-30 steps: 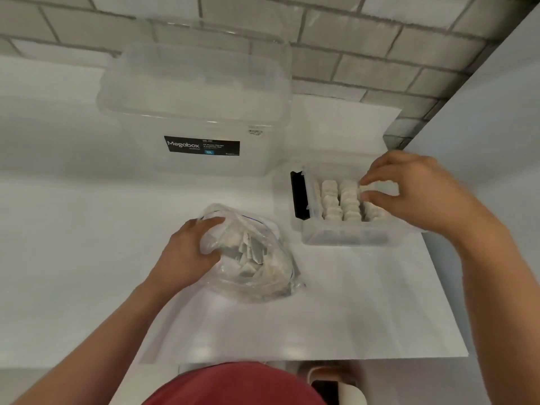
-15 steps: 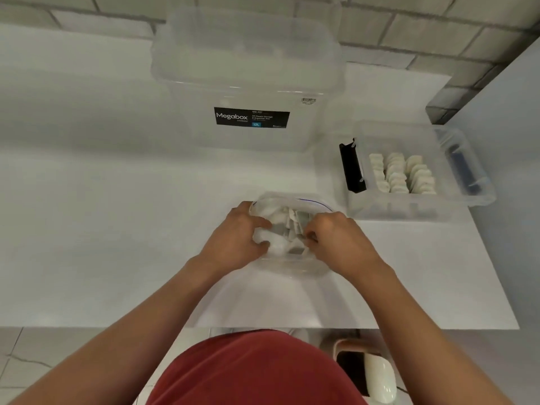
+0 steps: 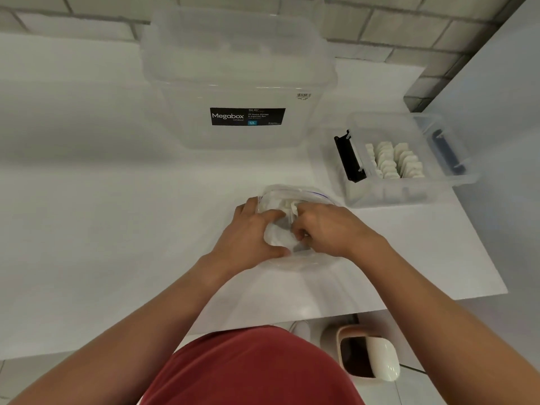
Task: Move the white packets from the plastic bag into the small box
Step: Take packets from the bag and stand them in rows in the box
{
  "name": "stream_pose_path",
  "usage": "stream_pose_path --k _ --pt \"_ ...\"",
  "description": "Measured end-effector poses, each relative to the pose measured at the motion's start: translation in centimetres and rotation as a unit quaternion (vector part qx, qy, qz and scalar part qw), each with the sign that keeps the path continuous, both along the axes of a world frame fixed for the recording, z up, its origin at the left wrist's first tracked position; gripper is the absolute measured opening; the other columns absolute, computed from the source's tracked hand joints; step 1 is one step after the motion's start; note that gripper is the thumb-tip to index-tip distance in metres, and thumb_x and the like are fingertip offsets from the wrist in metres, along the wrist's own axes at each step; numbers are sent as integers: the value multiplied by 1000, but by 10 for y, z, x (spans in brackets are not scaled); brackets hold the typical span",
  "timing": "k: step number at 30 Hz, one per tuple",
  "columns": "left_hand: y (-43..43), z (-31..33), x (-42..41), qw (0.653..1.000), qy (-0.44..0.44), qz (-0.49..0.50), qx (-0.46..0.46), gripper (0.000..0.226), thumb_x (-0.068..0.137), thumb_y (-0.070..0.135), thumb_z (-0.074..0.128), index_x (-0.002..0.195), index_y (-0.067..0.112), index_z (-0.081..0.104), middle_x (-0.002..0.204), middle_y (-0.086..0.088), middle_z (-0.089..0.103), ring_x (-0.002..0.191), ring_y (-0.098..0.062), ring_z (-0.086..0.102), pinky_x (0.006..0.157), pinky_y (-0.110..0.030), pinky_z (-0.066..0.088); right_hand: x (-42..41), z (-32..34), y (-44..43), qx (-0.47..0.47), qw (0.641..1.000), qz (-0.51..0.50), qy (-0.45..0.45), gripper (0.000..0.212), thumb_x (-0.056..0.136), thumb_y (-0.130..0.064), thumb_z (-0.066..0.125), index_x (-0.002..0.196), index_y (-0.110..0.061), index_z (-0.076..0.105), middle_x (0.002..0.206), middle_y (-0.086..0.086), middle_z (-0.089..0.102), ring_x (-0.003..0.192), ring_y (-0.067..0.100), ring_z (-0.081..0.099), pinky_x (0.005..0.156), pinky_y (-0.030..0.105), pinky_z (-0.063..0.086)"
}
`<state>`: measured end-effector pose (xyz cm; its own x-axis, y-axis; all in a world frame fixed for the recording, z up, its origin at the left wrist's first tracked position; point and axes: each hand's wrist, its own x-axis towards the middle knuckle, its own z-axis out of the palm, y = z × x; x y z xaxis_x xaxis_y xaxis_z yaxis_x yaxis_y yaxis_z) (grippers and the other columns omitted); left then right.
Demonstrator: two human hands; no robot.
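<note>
The left hand [image 3: 251, 232] grips the plastic bag [image 3: 304, 196] at its side, fingers curled on the film, probably to hold the mouth open. Fingers of the right hand [image 3: 327, 229] are bent inside among the white packets [image 3: 287, 205] (whether they pinch one, I cannot tell). Beyond these fingers, to the right, the small box [image 3: 388, 196] stands apart, already holding rows of packets.

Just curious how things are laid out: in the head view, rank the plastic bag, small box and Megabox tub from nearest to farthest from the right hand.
1. plastic bag: mid-table, the right hand touches it.
2. small box: off to the right.
3. Megabox tub: at the back wall.
</note>
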<state>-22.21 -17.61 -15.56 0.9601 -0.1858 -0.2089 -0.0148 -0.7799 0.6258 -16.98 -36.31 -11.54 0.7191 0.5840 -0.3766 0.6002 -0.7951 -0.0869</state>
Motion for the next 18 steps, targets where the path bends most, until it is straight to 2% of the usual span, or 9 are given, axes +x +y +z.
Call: stream_pose_path --k 3,5,8,10,12,14,18 --pt "6 2 -2 999 -15 4 -51 78 70 54 82 140 44 48 152 0 25 143 -21 20 114 -38 32 1 2 -4 71 996 -45 7 16 85 -13 61 88 -26 68 95 -9 62 87 17 61 70 37 53" --pt "12 4 -4 995 -47 12 -87 78 69 55 84 139 45 50 158 5 18 145 -18 16 114 -33 28 -1 7 -7 165 979 -117 6 16 85 -11 63 88 -24 72 86 -11 68 80 9 64 73 33 56" --pt "18 10 -9 986 -100 47 -126 79 67 55 85 138 45 50 159 14 14 146 -10 12 108 -15 21 -8 17 -8 280 936 -213 8 15 87 -9 69 89 -22 74 81 -11 72 76 1 66 70 13 51" --pt "22 17 -10 976 -139 81 -150 75 69 50 86 136 42 54 155 15 23 142 -6 20 102 -7 23 -14 23 -5 365 892 -266 26 12 87 -10 73 88 -21 73 79 -8 74 74 5 70 70 16 54" --pt "23 25 -10 959 -186 106 -185 68 71 44 87 133 38 59 146 14 38 135 -5 38 99 -15 40 -21 30 0 478 816 -319 66 8 88 -9 75 89 -16 73 80 1 76 76 18 74 74 27 60" --pt "20 38 -8 942 -190 127 -245 62 74 36 87 130 35 61 133 14 51 119 -8 55 89 -23 52 -29 38 6 584 724 -351 109 6 88 -5 75 91 -8 71 83 9 76 82 25 76 75 29 60" --pt "7 66 -2 912 -58 119 -388 51 80 28 82 128 32 63 123 11 65 101 -11 68 81 -29 58 -44 39 20 730 542 -371 189 11 83 -7 76 93 -7 70 89 15 75 91 28 74 82 29 57"
